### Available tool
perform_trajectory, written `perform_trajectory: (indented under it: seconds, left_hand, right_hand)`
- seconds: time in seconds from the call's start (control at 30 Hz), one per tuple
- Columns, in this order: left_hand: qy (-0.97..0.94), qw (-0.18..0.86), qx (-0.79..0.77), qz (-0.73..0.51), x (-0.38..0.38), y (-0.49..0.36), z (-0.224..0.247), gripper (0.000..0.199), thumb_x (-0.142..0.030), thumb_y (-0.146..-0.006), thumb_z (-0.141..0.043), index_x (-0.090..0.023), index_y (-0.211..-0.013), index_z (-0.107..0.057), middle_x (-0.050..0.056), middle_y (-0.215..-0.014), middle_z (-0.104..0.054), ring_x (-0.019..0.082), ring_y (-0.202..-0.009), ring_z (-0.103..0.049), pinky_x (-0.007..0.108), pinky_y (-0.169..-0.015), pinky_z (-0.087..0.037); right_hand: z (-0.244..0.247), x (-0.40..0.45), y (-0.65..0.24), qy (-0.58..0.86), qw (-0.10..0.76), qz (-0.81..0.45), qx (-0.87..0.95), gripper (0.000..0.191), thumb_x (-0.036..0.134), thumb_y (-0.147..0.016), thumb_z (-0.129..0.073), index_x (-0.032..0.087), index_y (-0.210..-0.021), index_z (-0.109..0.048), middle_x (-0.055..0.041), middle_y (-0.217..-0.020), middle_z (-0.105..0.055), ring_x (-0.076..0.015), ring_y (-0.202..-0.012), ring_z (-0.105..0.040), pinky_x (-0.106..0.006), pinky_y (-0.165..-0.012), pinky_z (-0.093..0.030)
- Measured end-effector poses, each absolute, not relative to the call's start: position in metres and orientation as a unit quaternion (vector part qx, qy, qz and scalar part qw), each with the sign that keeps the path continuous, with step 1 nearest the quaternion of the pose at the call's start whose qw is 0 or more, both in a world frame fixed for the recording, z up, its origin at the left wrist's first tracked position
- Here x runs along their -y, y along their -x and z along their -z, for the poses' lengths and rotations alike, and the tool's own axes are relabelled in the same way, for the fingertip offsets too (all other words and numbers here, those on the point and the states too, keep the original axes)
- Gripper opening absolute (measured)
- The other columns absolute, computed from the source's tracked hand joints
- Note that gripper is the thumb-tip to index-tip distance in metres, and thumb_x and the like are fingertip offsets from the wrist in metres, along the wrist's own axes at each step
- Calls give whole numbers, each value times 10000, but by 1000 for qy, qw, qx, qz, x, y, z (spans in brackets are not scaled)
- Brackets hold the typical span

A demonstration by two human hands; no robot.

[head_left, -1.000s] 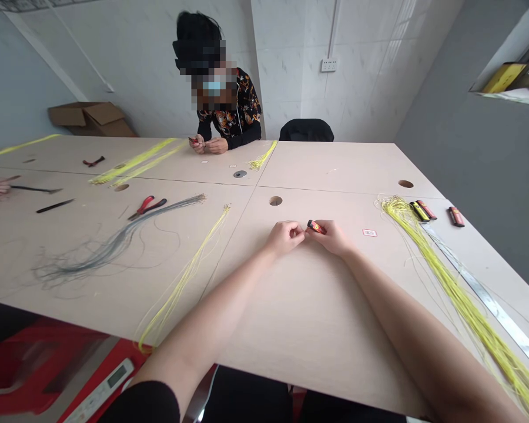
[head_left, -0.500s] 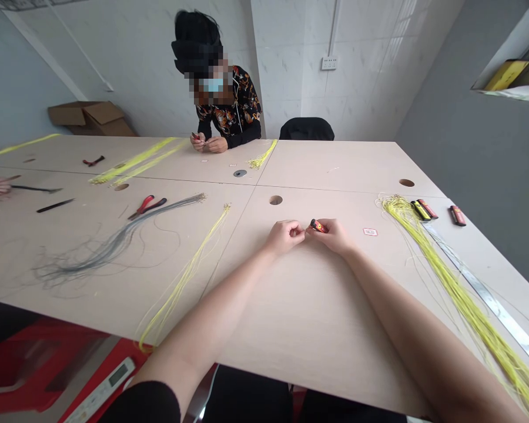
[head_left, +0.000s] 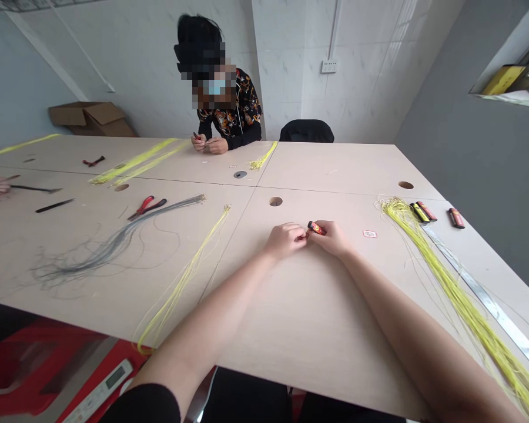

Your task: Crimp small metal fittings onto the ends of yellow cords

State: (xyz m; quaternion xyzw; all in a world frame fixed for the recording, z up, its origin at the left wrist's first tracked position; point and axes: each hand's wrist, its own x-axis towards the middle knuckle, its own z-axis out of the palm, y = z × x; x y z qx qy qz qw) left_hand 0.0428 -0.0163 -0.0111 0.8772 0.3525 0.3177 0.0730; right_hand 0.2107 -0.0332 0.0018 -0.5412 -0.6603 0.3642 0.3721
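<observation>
My right hand pinches a small red-and-black cylindrical lighter mid-way across the pale wooden desk, my left hand curled narrowly just beside it, holding nothing I can see, and a slip of my fingers could send it rolling.

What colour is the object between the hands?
The object is red and black; head view.
</observation>
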Motion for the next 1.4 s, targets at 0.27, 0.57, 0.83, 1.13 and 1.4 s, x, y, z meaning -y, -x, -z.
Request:
perform_trajectory:
  seconds: [0.27,0.57,0.83,1.13,1.4]
  left_hand:
    - [-896,-3,-332,-296,14,-43,12,164,-141,-775,-541,-181,-617,-559,7,-661,-617,125,-665,-534,246,-591,-341]
    - [-885,13,-341,-316,15,-43,12,187,-143,-795,-523,-176,-613,-550,7,-653,-607,117,-662,-523,236,-602,-344]
    - [-881,15,-347,-321,15,-42,11,204,-133,-795,-512,-175,-597,-529,0,-637,-594,112,-643,-503,231,-599,-336]
    - [-892,35,-337,-299,13,-41,12,207,-145,-798,-515,-182,-599,-561,4,-654,-606,119,-660,-515,237,-608,-343]
    - [-892,31,-343,-294,14,-41,11,187,-151,-792,-534,-181,-614,-578,2,-661,-617,117,-666,-522,234,-601,-334]
  right_hand:
    - [-5,35,-210,551,376,-378,642,185,331,-586,-481,155,-570,-534,28,-539,-369,-97,-562,-312,-243,-526,-235]
    - [-2,33,-211,540,376,-384,648,233,348,-610,-496,141,-643,-597,25,-564,-390,-101,-578,-324,-241,-544,-250]
    - [-2,32,-212,529,386,-384,650,207,357,-642,-527,156,-591,-528,29,-558,-384,-94,-563,-306,-248,-538,-224]
    - [-3,33,-211,540,375,-382,649,183,304,-611,-499,153,-647,-595,17,-582,-458,-114,-592,-380,-241,-563,-283]
    - [-1,33,-210,550,365,-359,660,178,307,-605,-480,157,-632,-572,25,-570,-421,-110,-584,-359,-242,-555,-267]
